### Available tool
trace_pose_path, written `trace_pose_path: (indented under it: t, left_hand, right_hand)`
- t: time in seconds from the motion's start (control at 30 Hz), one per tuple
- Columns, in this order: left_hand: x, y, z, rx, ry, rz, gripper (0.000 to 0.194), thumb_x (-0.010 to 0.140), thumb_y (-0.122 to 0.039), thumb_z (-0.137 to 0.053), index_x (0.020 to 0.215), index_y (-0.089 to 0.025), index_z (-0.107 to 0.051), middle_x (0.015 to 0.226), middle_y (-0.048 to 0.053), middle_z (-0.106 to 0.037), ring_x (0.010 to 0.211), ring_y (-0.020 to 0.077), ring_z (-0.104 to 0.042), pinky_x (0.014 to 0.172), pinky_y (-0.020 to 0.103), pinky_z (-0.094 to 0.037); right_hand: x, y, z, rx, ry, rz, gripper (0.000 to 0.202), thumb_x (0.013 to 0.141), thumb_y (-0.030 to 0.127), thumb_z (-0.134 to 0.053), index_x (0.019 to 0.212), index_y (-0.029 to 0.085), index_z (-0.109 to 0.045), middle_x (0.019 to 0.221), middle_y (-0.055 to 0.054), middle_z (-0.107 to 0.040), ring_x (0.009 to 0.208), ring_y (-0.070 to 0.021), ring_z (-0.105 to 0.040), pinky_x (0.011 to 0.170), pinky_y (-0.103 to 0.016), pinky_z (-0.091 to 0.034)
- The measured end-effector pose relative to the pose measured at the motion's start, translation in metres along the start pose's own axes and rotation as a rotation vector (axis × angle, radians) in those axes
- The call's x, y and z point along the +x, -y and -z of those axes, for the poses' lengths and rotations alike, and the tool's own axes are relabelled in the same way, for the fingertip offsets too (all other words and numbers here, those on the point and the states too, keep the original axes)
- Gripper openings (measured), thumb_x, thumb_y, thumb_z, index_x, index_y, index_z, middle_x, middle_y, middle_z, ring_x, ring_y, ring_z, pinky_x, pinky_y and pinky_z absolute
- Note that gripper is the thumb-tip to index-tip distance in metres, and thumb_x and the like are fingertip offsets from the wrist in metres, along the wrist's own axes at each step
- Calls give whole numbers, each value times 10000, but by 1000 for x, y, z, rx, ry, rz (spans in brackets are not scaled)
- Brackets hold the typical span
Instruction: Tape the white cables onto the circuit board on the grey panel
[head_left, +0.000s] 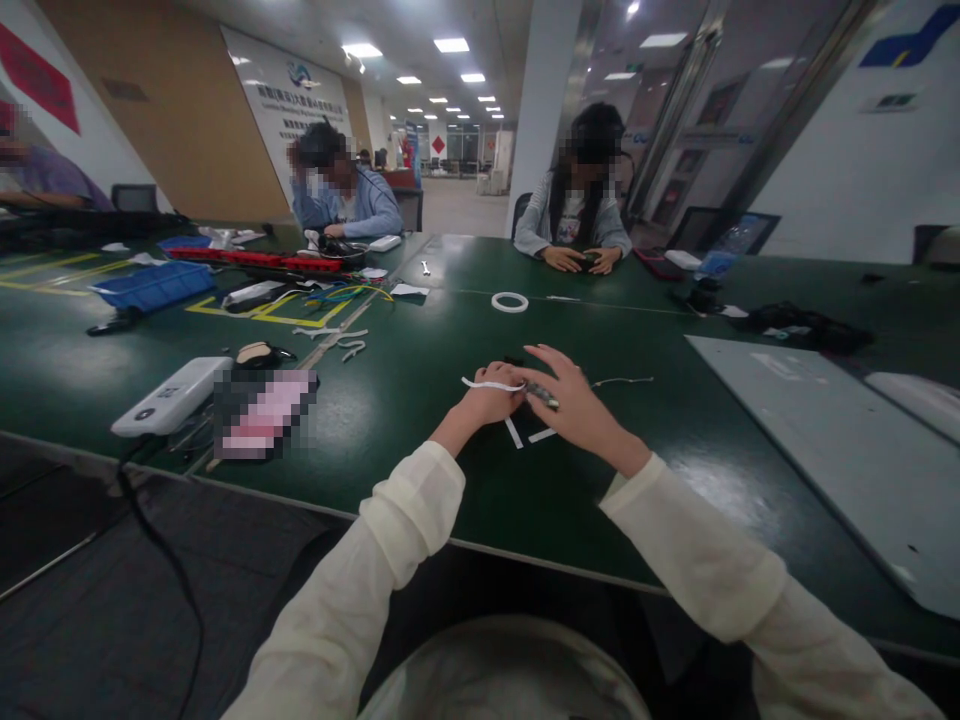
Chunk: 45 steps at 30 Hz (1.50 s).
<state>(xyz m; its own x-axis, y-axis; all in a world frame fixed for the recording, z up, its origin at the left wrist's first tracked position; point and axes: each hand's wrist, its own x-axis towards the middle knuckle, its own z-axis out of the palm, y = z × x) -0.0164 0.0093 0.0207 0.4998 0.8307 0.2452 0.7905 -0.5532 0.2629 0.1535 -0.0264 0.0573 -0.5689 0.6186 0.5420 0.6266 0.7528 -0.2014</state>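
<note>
My left hand [491, 398] is closed low over the table, its fingers curled at a dark object that is mostly hidden. A thin white strip [480, 384] runs across the back of its fingers. Beside it my right hand [574, 400] has its fingers stretched out and apart. Between the two hands shows a small greyish piece with a pale end [543, 396], too blurred to name. Just below the hands, two short white strips [514, 433] stick out over the green tabletop. A thin cord [624, 380] extends to the right.
A white ring of tape [510, 302] lies ahead. On the left are a white power bank [172, 395], a pink phone [270, 415] and a blue tray [154, 285]. A grey board [817, 430] covers the right side. Two people sit across the table, another far left.
</note>
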Motion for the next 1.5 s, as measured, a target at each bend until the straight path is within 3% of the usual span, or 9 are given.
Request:
trace_pose_path:
  t: [0.13, 0.27, 0.4, 0.47, 0.57, 0.87, 1.23, 1.5]
  left_hand:
    - [-3, -3, 5, -52, -32, -14, 360, 913, -339, -378, 1253, -236, -434, 1302, 76, -472, 1222, 253, -413, 1007, 483, -348]
    - [-3, -4, 10, -132, -119, -21, 468, 912, -349, -380, 1355, -214, -311, 1375, 98, -389, 1245, 237, -400, 1030, 438, -341]
    - [-3, -1, 11, -150, 19, -88, 634, 842, -492, -478, 1381, -220, -287, 1412, 108, -346, 1308, 280, -310, 1065, 472, -281]
    - [-4, 2, 10, -145, 116, -100, 724, 792, -572, -511, 1389, -233, -282, 1439, 106, -309, 1331, 305, -263, 1075, 499, -243]
    - [-5, 4, 7, -135, 170, -92, 807, 738, -633, -537, 1398, -253, -271, 1468, 99, -262, 1350, 322, -215, 1083, 517, -204]
    - [-3, 5, 10, -151, 173, -116, 779, 718, -580, -598, 1374, -272, -314, 1443, 86, -304, 1344, 305, -238, 1084, 489, -215]
    - [-4, 5, 18, -170, 229, -84, 837, 682, -519, -655, 1393, -281, -280, 1458, 89, -300, 1353, 318, -226, 1084, 520, -193]
    - [-4, 7, 19, -172, 215, -79, 905, 670, -547, -655, 1415, -256, -232, 1473, 96, -286, 1361, 310, -218, 1100, 498, -167]
  right_hand:
    - [-29, -71, 29, -163, -88, -289, 420, 848, 306, -464, 1255, 215, -512, 1318, -102, -450, 1245, -261, -392, 1039, -476, -315]
    - [-89, -154, 58, -446, -26, -774, 514, 828, 328, -468, 1282, 86, -468, 1275, -221, -455, 1221, -319, -392, 983, -462, -327]
    - [-139, -194, 77, -560, -34, -1074, 582, 839, 386, -423, 1314, 50, -422, 1249, -279, -463, 1192, -361, -403, 898, -461, -362]
    - [-150, -198, 78, -562, -30, -1156, 590, 849, 397, -399, 1330, 56, -402, 1234, -283, -480, 1178, -369, -420, 880, -476, -360]
    - [-152, -197, 75, -542, 29, -1180, 566, 863, 400, -376, 1333, 85, -401, 1232, -277, -496, 1144, -367, -460, 871, -491, -345]
    - [-148, -203, 70, -486, 77, -1040, 458, 858, 349, -394, 1219, 82, -486, 1126, -241, -569, 955, -288, -547, 748, -357, -368]
    - [-148, -202, 70, -464, 84, -1049, 500, 858, 382, -409, 1248, 79, -489, 1152, -236, -565, 987, -291, -530, 767, -350, -357]
    - [-141, -190, 71, -395, -8, -1103, 556, 852, 418, -419, 1293, 83, -464, 1178, -223, -562, 1017, -284, -538, 824, -350, -379]
